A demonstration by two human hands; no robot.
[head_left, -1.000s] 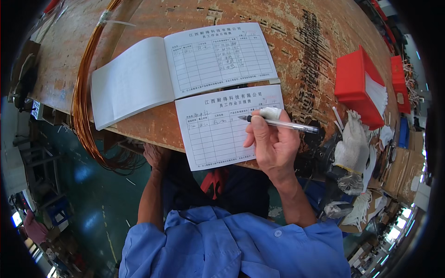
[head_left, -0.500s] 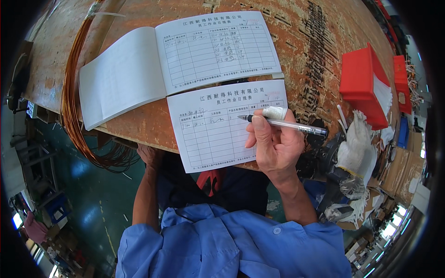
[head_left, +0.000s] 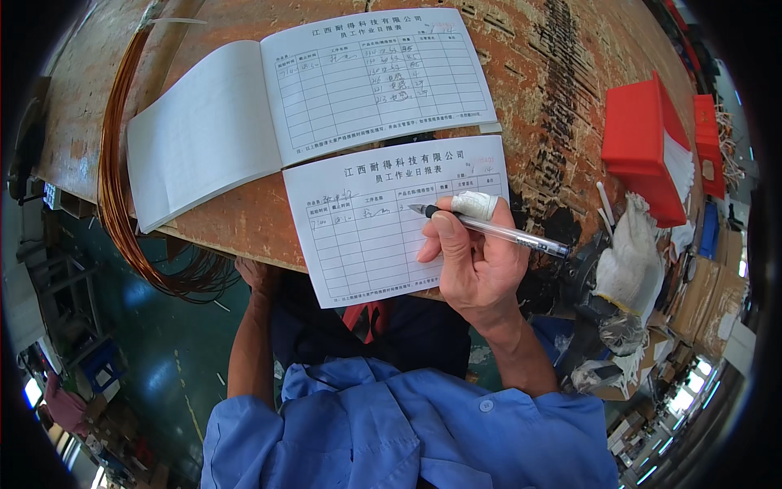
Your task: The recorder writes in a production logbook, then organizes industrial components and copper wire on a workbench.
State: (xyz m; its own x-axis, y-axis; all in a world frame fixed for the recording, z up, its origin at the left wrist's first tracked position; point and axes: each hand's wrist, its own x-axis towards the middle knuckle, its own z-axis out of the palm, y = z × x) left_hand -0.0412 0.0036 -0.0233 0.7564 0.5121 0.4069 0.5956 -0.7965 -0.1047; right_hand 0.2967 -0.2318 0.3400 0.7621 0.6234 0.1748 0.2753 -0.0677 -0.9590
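My right hand (head_left: 485,265) is closed round a clear-barrelled pen (head_left: 521,237) with a dark grip. A white wrap (head_left: 475,204) covers part of its index finger. The pen tip is at a handwritten row in the middle of a printed form sheet (head_left: 358,265), and the lower fingers rest by the sheet's right side. Just beyond lies an open form pad (head_left: 334,114), its right page partly filled in by hand, its left page (head_left: 204,138) white. At the table's near edge is my left hand (head_left: 257,275); its fingers are largely hidden.
The worn wooden table (head_left: 521,81) bears a red bin (head_left: 639,151) holding white papers at the right. Copper-coloured wire (head_left: 116,155) hangs in a bundle over its left side. White gloves (head_left: 631,265) lie by the right edge, near dark equipment.
The pen leans lower and its tip sits slightly further left in the picture. My right fingers have shifted with it. The sheet and pad appear a little further left; my left hand stays by the edge.
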